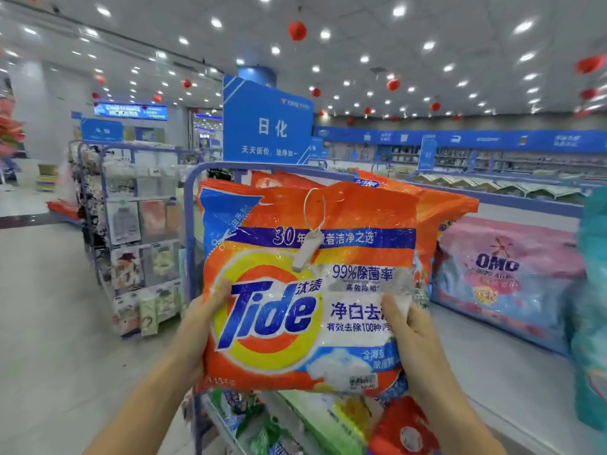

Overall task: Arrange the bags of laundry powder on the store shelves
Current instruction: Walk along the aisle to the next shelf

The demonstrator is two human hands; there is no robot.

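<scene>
An orange Tide laundry powder bag (295, 244) with a white security tag (307, 249) on a loop is held upright in front of me. My left hand (197, 326) grips its lower left edge, thumb on the front. My right hand (412, 336) grips its lower right edge, thumb on the front. Behind it stand more orange Tide bags (440, 201) on the top shelf (512, 366). A pink and blue OMO bag (502, 274) lies on the same shelf to the right.
A blue rail (189, 224) frames the shelf's left end. Lower shelves below hold green and red bags (328, 421). A teal bag (591, 307) stands at the far right. A rack of packaged goods (138, 244) stands in the aisle to the left.
</scene>
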